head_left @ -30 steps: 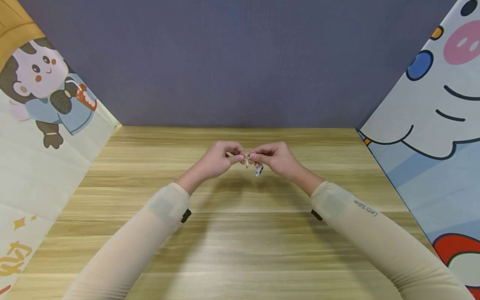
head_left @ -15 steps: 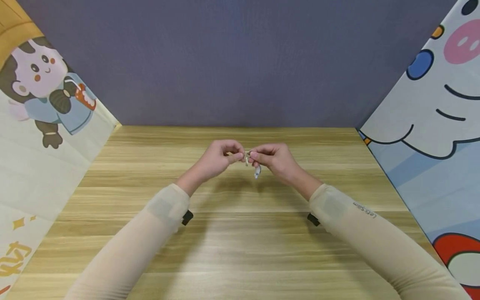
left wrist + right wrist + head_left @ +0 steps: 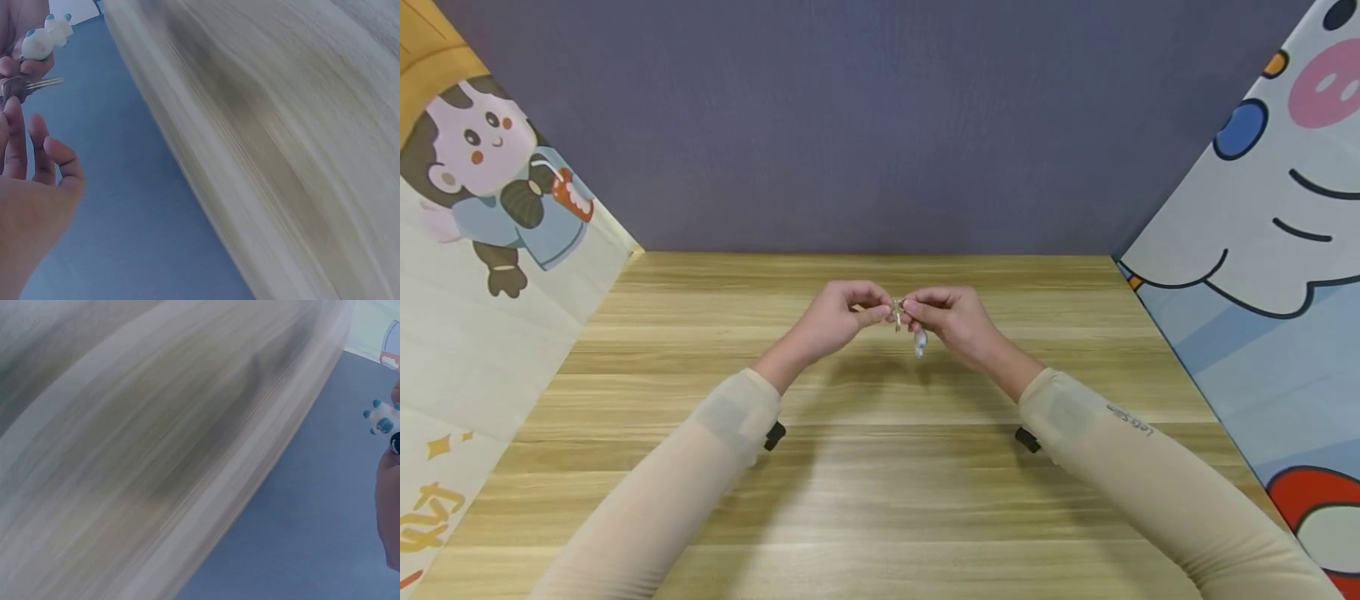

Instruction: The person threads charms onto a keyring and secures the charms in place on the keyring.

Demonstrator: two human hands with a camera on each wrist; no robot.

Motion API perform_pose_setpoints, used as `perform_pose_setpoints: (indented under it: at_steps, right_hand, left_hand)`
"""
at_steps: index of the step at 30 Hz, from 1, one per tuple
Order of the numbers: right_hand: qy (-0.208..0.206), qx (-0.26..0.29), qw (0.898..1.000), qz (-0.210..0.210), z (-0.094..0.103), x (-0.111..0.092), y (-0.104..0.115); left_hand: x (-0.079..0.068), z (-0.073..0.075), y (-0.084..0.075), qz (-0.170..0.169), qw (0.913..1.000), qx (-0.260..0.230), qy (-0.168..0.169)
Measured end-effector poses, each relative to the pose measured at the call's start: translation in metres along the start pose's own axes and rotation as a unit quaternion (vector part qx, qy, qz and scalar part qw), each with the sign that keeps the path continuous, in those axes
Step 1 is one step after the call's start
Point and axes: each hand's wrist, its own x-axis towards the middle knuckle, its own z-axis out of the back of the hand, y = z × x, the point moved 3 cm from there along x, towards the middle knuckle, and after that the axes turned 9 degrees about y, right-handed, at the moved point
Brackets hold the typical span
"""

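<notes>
Over the middle of the wooden table, my two hands meet at a small bunch of metal keys [image 3: 897, 320]. My left hand [image 3: 838, 317] pinches the keys between thumb and fingertips; in the left wrist view the key blades [image 3: 47, 82] stick out sideways. Opposite it, my right hand [image 3: 958, 321] pinches the keychain close to the keys, its fingertips hiding the link. A small white figurine charm [image 3: 921, 343] with blue parts hangs beneath the right fingers. In the right wrist view, the charm [image 3: 382, 419] shows blue nubs and a dark round spot.
The wood-grain table [image 3: 880, 483] spreads below both hands. A dark grey-blue panel [image 3: 880, 125] rises behind it. Cartoon-printed panels stand at the left [image 3: 467, 333] and right [image 3: 1262, 275].
The keys and both sets of fingertips have shifted slightly to the right. The figurine charm has swung and turned below the right hand. Both hands keep their pinch.
</notes>
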Motion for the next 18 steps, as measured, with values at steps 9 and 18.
perform_pose_setpoints:
  at_steps: [9,18]
  right_hand:
    - [-0.01,-0.151,0.988,-0.041,0.0071,0.0012,0.0033]
    - [0.016,-0.248,0.968,-0.043,0.009,0.0011,0.0035]
  left_hand:
    - [-0.0015,-0.0031,-0.0004,-0.024,0.9918,0.126,-0.008]
    - [0.0056,-0.0078,-0.0024,-0.025,0.9829,0.181,0.02]
